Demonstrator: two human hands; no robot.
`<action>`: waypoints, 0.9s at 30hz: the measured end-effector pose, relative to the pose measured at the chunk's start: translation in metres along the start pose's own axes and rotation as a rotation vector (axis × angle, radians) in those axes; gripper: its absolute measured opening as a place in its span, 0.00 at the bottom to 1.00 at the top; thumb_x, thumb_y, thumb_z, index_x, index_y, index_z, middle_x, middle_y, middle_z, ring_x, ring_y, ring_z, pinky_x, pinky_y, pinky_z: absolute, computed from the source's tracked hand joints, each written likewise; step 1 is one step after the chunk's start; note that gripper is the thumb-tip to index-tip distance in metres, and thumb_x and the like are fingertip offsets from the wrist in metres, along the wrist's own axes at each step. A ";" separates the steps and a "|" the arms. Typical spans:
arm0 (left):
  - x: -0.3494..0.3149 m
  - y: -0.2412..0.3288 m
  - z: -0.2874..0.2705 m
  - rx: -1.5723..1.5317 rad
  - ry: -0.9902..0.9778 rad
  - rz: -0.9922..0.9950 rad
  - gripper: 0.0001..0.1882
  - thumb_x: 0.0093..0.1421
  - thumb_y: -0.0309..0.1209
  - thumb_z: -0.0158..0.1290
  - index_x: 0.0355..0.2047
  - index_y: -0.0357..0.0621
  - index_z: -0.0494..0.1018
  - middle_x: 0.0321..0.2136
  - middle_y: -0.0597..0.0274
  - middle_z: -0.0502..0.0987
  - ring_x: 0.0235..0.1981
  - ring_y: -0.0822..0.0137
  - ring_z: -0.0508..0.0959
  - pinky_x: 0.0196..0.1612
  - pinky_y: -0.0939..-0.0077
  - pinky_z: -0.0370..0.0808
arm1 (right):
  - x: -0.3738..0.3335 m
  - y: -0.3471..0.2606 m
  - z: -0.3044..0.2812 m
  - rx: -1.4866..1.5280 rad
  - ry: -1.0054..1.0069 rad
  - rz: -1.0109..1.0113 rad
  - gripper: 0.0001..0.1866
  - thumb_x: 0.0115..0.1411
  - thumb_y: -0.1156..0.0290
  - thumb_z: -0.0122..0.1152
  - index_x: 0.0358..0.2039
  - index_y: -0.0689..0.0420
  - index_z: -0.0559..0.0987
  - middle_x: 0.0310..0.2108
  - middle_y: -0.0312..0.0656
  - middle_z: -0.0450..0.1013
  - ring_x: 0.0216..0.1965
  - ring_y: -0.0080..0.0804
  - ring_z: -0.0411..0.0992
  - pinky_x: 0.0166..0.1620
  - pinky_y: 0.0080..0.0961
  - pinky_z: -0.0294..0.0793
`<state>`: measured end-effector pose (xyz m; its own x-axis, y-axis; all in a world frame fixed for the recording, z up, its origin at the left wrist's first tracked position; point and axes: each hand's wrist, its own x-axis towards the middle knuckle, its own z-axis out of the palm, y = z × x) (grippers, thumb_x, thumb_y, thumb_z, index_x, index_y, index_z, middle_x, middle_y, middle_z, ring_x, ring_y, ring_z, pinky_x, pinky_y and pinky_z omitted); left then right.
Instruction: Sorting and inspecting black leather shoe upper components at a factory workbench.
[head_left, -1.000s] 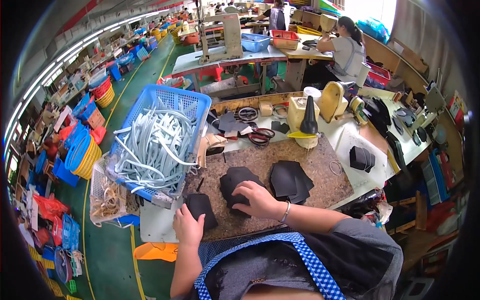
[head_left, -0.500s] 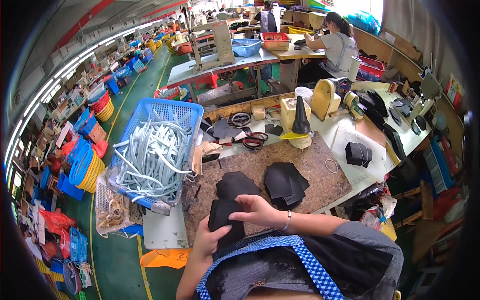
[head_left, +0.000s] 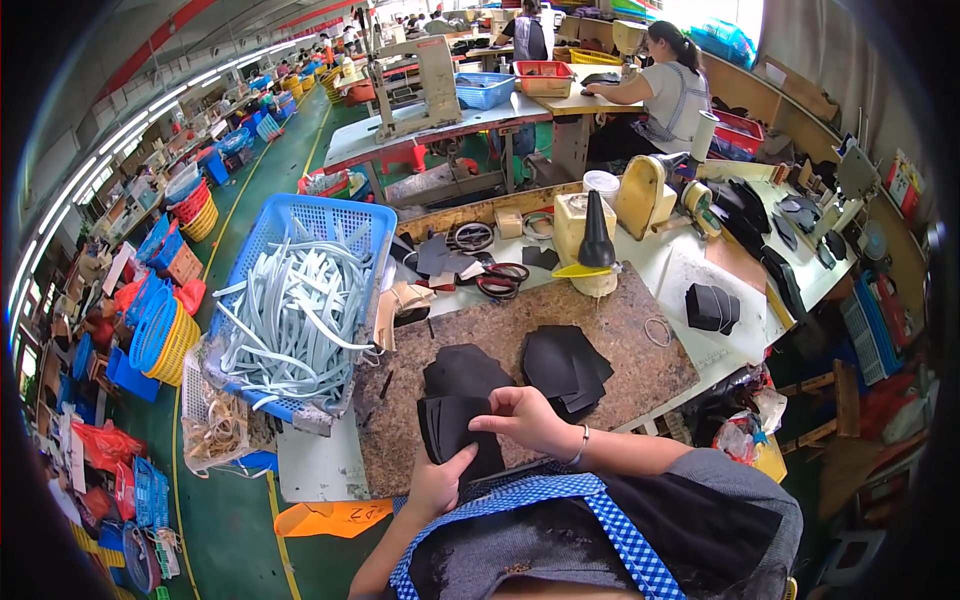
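A large blue plastic mesh basket (head_left: 378,228) contains heaped long pale-grey strips (head_left: 295,320). Just beside it, a smaller whitish mesh basket (head_left: 207,395) holds tangled tan strands (head_left: 232,432). An orange flap of material (head_left: 335,517) bears dark written marks. The left hand (head_left: 437,487) grips a stack of flat black pieces (head_left: 447,425) above the near part of the brown speckled board (head_left: 640,345); the right hand (head_left: 528,422) pinches its right side.

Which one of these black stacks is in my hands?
The near stack, between your left hand and right hand. The far stack and fanned stack lie on the board; the right-hand bundle lies on the white sheet.
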<state>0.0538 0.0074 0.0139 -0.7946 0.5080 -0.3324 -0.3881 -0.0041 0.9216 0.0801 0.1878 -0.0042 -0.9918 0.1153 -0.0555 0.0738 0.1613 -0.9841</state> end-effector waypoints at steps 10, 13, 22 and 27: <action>0.020 0.008 0.000 -0.338 0.126 0.170 0.23 0.54 0.21 0.55 0.51 0.36 0.68 0.46 0.57 0.74 0.44 0.63 0.76 0.51 0.70 0.72 | 0.023 -0.001 0.004 0.120 0.013 -0.055 0.13 0.53 0.69 0.67 0.19 0.59 0.72 0.18 0.26 0.59 0.23 0.13 0.56 0.23 0.21 0.58; 0.019 0.022 -0.009 -0.498 0.074 0.093 0.21 0.54 0.21 0.55 0.50 0.34 0.68 0.44 0.53 0.75 0.43 0.60 0.77 0.47 0.67 0.75 | 0.022 -0.019 -0.001 0.256 0.118 0.022 0.07 0.57 0.72 0.62 0.26 0.62 0.77 0.24 0.27 0.70 0.25 0.13 0.65 0.27 0.16 0.67; 0.025 0.002 -0.019 -0.314 0.105 0.294 0.21 0.51 0.17 0.57 0.46 0.36 0.70 0.41 0.58 0.76 0.43 0.65 0.76 0.48 0.73 0.72 | 0.023 -0.006 0.006 0.506 0.069 0.012 0.10 0.59 0.74 0.59 0.40 0.66 0.77 0.33 0.37 0.76 0.31 0.19 0.73 0.35 0.17 0.75; 0.018 0.006 -0.028 -0.419 0.108 0.153 0.19 0.51 0.17 0.57 0.45 0.36 0.71 0.39 0.58 0.77 0.41 0.66 0.77 0.47 0.74 0.72 | 0.026 -0.005 -0.010 0.831 0.091 0.131 0.12 0.58 0.74 0.59 0.42 0.65 0.75 0.37 0.41 0.76 0.38 0.28 0.76 0.43 0.24 0.75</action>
<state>0.0242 -0.0075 0.0081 -0.8930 0.3817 -0.2386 -0.4004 -0.4315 0.8084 0.0556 0.2001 0.0012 -0.9657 0.1665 -0.1993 0.0519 -0.6282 -0.7764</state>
